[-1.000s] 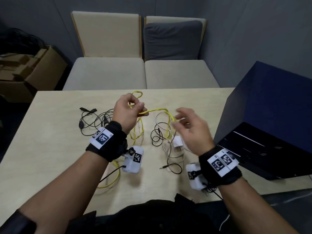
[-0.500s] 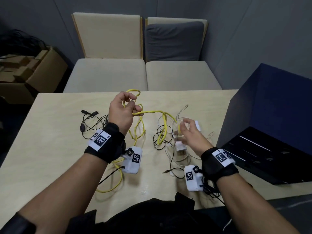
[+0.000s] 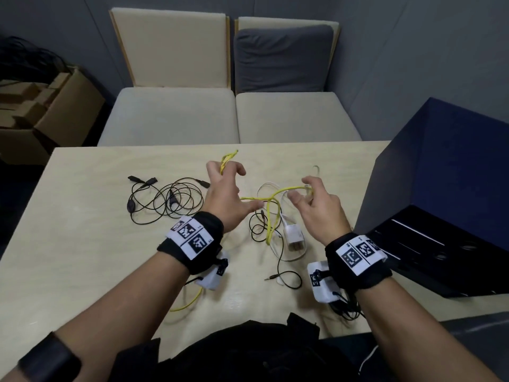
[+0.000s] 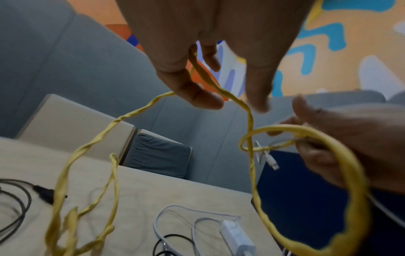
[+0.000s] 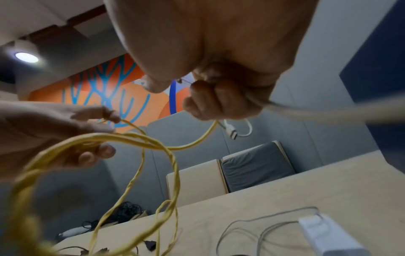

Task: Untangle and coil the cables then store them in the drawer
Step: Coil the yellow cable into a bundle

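Observation:
A long yellow cable [image 3: 268, 224] hangs in loops between both hands above the wooden table [image 3: 82, 244]. My left hand [image 3: 223, 194] is raised with fingers spread and curled at the tips, the yellow cable [image 4: 251, 166] hooked through them. My right hand [image 3: 316, 210] pinches the other stretch of yellow cable [image 5: 203, 136] together with a white cable [image 5: 317, 112], whose plug [image 5: 230, 132] dangles below the fingers. A dark blue cabinet [image 3: 440, 161] on the right has a black drawer [image 3: 413, 244] pulled out.
On the table lie a tangle of black cables [image 3: 170, 199], a white charger [image 3: 293, 235] with its white lead, and a thin black cable with a jack plug [image 3: 278, 277]. Two chairs [image 3: 176, 114] stand beyond the far edge. Cardboard boxes [image 3: 41, 114] sit at the left.
My right hand has come up off the table gripping the yellow cable and white cable. My left hand has spread its fingers and shifted right, the loops still hanging from it.

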Tool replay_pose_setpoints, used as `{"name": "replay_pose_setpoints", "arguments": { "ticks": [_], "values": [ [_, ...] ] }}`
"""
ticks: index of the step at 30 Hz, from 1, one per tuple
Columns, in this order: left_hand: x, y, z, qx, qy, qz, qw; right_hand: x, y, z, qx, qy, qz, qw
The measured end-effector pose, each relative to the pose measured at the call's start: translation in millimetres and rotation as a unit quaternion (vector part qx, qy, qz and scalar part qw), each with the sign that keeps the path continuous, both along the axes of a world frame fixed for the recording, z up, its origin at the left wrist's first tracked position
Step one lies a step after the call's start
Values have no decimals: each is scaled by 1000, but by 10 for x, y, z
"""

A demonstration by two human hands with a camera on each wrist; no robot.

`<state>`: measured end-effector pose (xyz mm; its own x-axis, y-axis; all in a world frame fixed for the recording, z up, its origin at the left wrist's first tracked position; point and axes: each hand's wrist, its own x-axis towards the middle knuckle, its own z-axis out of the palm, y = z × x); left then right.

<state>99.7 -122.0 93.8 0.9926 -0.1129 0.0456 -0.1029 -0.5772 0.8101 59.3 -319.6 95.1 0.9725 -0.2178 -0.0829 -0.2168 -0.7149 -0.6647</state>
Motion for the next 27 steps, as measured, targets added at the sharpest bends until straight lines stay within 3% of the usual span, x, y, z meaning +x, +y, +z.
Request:
{"name": "replay_pose_setpoints", "arguments": {
  "ticks": [2,4,6,8,9,12,14,19,24,27],
  "values": [
    [21,-8,-40,32,3,4,999,-9,4,52,-6,9,39,999],
    [53,25,-67,77,-6,17,997,-46,-28,137,45,18,102,994],
    [77,70,-74,132,-7,28,991,-93,-92,221,201,39,153,967],
    [89,110,-72,167,2,23,986,-102,-158,256,342,24,147,928],
    [90,116,-75,166,12,5,986,-81,-169,243,348,7,118,930],
    [45,44,-55,101,42,-81,991,7,-113,109,192,-37,15,981],
    [19,-39,-45,68,38,-95,992,46,-64,25,154,-42,-14,987],
    [84,-52,-96,23,-2,-23,999,47,-27,1,149,-27,-26,988],
    [119,-91,-87,-18,-57,33,998,-9,51,-4,224,20,44,973],
    [98,-133,-83,-39,-72,48,995,-5,102,-78,248,23,14,968]
  ]
}}
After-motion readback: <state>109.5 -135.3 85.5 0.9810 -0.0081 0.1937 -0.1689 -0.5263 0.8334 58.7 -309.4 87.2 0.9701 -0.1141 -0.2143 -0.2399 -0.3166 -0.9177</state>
